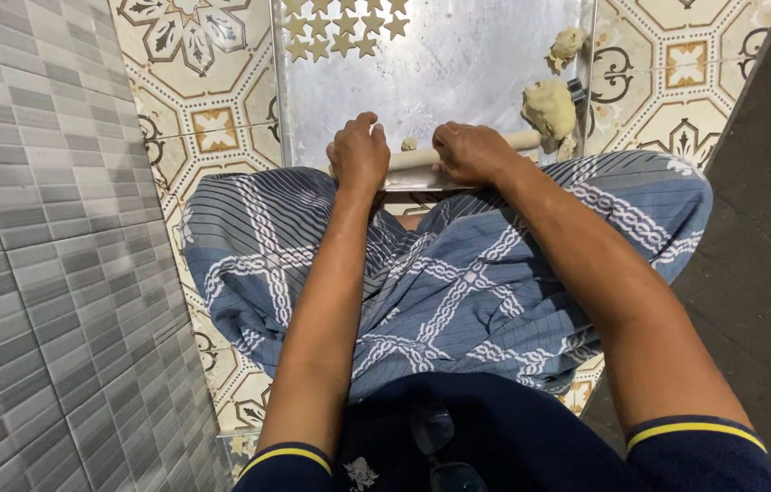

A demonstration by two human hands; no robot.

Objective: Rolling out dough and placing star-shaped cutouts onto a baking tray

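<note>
Both hands (413, 155) on rolling pin (472, 148) — tray (458, 64) near edge.

A wall (30, 228) of small grey rectangular tiles, laid in staggered rows of lighter and darker shades, is seen from 7 to 11 o'clock. The floor (199, 109) is covered in cream tiles patterned with octagons, ochre squares and dark leaf scrolls; it is seen at 11 o'clock, at 1 o'clock and in a strip toward 7 o'clock. A dark grey, plain surface (768, 228) is seen from 2 to 4 o'clock, bounded by a slanting edge. Even, soft light is cast.
</note>
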